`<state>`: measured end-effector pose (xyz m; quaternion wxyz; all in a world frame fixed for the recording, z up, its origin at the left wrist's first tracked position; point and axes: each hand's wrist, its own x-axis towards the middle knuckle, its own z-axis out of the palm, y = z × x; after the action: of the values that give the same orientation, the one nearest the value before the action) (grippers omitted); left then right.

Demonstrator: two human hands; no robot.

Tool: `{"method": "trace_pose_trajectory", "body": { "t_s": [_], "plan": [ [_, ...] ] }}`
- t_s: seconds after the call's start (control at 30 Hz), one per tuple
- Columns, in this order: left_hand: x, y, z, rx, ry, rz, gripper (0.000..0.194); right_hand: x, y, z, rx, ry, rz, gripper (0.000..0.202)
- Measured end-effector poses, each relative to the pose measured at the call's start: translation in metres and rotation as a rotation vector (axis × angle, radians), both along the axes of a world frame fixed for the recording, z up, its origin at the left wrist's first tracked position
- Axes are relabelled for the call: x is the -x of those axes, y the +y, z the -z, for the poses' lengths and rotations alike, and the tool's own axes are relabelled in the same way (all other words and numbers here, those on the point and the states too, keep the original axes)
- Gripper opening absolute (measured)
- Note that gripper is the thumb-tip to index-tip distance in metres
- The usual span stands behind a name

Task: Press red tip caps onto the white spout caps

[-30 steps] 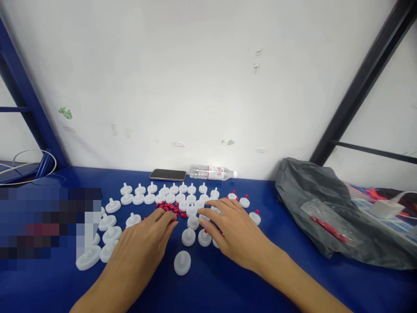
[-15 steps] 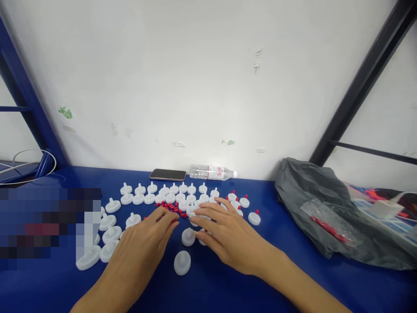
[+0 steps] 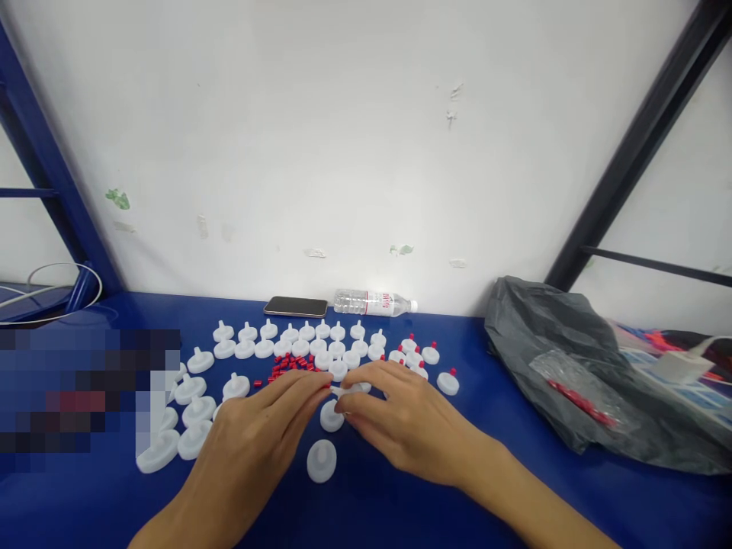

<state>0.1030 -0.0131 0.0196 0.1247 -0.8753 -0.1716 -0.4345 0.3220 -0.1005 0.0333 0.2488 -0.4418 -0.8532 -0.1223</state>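
Note:
My left hand (image 3: 260, 431) is closed in a pinch on a small red cap (image 3: 327, 386), of which only a bit shows at the fingertips. My right hand (image 3: 409, 415) grips a white nozzle lid (image 3: 337, 391), its spout pointing left at the red cap. Spout and cap meet or nearly meet; the fingers hide the contact. Below the hands lie two more white lids, one (image 3: 332, 416) near my right fingertips and one (image 3: 321, 460) closer to me. Beyond my left hand, loose red caps (image 3: 291, 364) form a small pile.
Rows of white nozzle lids (image 3: 264, 348) stand behind and left of my hands. Several lids with red tips (image 3: 447, 383) stand to the right. A phone (image 3: 296, 306) and a plastic bottle (image 3: 374, 303) lie by the wall. A dark plastic bag (image 3: 526, 343) covers the right side.
My right hand has taken hold of a white nozzle lid and tipped its spout leftward. The left hand has moved right with the red cap, so the fingertips now almost meet.

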Motion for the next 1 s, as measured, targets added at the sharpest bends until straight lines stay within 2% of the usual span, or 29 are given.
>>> {"method": "trace_pose_trajectory", "body": {
  "t_s": [0.1,0.37,0.53,0.67,0.77,0.87,1.0],
  "plan": [
    [0.001,0.000,-0.001,0.018,0.028,0.032,0.027,0.000,0.000,-0.001,-0.035,-0.013,-0.021,0.015],
    [0.001,0.001,0.000,0.030,0.023,-0.001,0.029,-0.001,0.000,-0.004,-0.048,0.018,-0.024,0.018],
    [0.001,-0.001,-0.002,0.080,0.031,0.049,0.030,-0.001,-0.003,-0.004,-0.045,0.055,-0.040,0.023],
    [0.002,-0.004,-0.005,0.045,-0.039,0.046,0.024,0.002,-0.003,-0.002,-0.063,0.288,-0.066,0.029],
    [0.003,-0.007,-0.007,0.060,-0.064,0.072,0.020,0.004,-0.002,-0.003,0.009,0.474,-0.048,0.035],
    [0.003,-0.009,-0.009,0.090,-0.066,0.096,0.019,0.005,-0.002,-0.005,0.086,0.544,-0.029,0.032],
    [0.001,-0.009,-0.010,0.133,-0.078,0.094,0.020,0.005,-0.003,-0.008,0.116,0.547,-0.098,0.027]
  ]
}}
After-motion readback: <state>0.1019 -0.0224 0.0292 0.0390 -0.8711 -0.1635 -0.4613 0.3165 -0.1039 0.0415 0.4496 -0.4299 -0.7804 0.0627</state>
